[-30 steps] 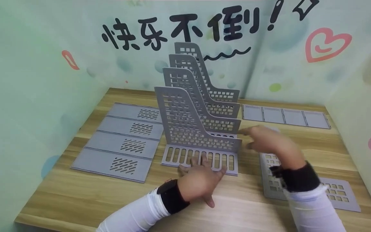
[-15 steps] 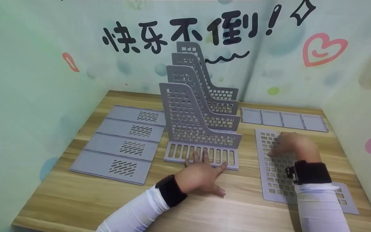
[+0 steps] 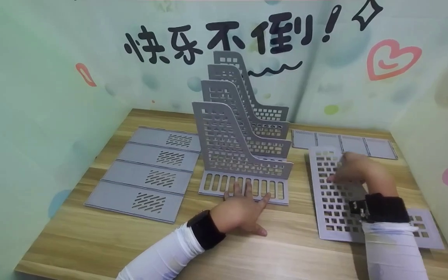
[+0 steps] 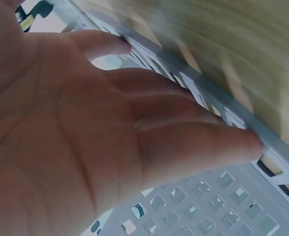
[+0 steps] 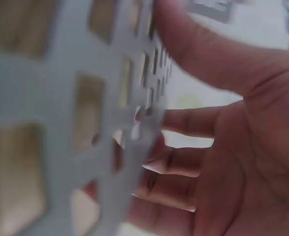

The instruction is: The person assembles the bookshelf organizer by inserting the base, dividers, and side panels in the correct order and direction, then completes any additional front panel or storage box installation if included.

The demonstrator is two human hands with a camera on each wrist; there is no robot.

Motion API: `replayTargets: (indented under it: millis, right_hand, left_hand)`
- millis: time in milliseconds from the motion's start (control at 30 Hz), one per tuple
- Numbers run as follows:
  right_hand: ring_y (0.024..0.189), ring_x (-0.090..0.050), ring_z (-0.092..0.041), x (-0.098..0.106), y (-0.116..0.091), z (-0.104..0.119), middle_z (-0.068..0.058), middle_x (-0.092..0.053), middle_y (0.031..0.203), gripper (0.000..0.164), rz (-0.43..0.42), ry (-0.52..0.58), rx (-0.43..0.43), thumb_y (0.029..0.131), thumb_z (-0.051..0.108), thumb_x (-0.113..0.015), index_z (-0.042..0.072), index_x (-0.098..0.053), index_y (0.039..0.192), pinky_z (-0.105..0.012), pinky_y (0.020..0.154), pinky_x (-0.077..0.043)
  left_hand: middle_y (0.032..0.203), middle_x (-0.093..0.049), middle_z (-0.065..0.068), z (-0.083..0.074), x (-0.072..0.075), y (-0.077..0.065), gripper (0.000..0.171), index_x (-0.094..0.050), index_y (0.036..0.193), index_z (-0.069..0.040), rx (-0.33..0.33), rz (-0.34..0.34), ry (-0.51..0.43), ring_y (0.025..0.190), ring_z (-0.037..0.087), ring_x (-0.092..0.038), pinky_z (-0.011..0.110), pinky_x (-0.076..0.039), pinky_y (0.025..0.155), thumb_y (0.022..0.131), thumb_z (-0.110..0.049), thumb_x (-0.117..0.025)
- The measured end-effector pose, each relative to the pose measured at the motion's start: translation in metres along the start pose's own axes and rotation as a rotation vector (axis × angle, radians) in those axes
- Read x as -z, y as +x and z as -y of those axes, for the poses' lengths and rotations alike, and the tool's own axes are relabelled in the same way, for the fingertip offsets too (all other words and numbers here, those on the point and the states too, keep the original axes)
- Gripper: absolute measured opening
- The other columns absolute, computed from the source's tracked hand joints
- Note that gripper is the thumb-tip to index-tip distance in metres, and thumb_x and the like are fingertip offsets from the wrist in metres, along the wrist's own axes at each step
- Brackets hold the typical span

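Two hands (image 3: pixel 240 213) (image 3: pixel 370 173), four uprights (image 3: pixel 228 146), one gripped panel (image 3: pixel 332 197)

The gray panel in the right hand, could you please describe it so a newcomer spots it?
On the wooden table, find the four gray panels standing upright in the middle. To their right, the right hand grips another gray panel with rows of squarish holes. Unlike those four, it is not upright, and it alone is in that hand.
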State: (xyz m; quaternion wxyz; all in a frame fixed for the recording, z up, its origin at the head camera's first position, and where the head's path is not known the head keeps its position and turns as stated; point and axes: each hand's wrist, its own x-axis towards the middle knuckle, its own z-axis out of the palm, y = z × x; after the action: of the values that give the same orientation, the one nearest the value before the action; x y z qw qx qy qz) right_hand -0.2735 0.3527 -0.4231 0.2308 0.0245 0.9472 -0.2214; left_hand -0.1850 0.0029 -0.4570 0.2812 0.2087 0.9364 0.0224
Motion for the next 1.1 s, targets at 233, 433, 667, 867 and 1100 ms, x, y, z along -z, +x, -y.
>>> replayTargets:
  millis: [233,433,667,867,1100]
  right_hand:
    - [0.113,-0.07,-0.036,0.026,-0.043,0.013,-0.021,-0.068,0.123,0.074,-0.274,0.136,0.3,0.095,0.038,-0.081,0.001,-0.044,0.148,-0.043,0.094,-0.057]
    - [0.08,-0.073,-0.008,0.031,-0.084,0.018,0.002,-0.081,0.095,0.028,-0.353,0.187,0.549,0.093,0.009,-0.082,0.005,-0.075,0.12,-0.013,0.076,-0.055]
    - [0.072,-0.076,-0.003,0.028,-0.107,0.027,0.012,-0.081,0.085,0.023,-0.423,0.238,0.735,0.085,-0.012,-0.08,-0.002,-0.079,0.106,-0.011,0.071,-0.059]
    - [0.074,-0.075,0.003,0.025,-0.114,0.042,-0.004,-0.083,0.088,0.028,-0.465,0.124,0.769,0.083,-0.009,-0.083,0.006,-0.081,0.106,-0.008,0.07,-0.058]
    - [0.073,-0.074,0.002,0.02,-0.108,0.049,-0.007,-0.083,0.088,0.024,-0.437,0.077,0.776,0.083,-0.005,-0.086,0.01,-0.08,0.102,-0.009,0.069,-0.056]
  left_hand:
    - [0.178,0.004,0.025,-0.002,0.001,-0.002,0.11,-0.009,0.17,-0.045,0.019,-0.007,0.026,0.163,0.055,0.002,0.075,-0.014,0.129,0.084,-0.073,-0.072]
    - [0.178,0.004,0.024,-0.002,0.001,-0.002,0.111,-0.008,0.17,-0.046,0.03,-0.005,0.034,0.164,0.053,0.001,0.074,-0.015,0.129,0.084,-0.075,-0.072]
    - [0.179,0.001,0.023,-0.002,0.001,-0.003,0.111,-0.011,0.17,-0.047,0.028,-0.029,0.03,0.164,0.054,-0.002,0.083,-0.017,0.122,0.083,-0.074,-0.073]
    - [0.179,0.003,0.023,-0.002,0.001,-0.002,0.11,-0.01,0.169,-0.047,0.029,-0.025,0.026,0.163,0.055,0.0,0.083,-0.018,0.122,0.083,-0.075,-0.073]
    - [0.179,0.003,0.023,-0.002,-0.002,0.0,0.112,-0.009,0.17,-0.047,0.024,-0.019,0.02,0.163,0.055,-0.001,0.084,-0.018,0.121,0.082,-0.075,-0.073]
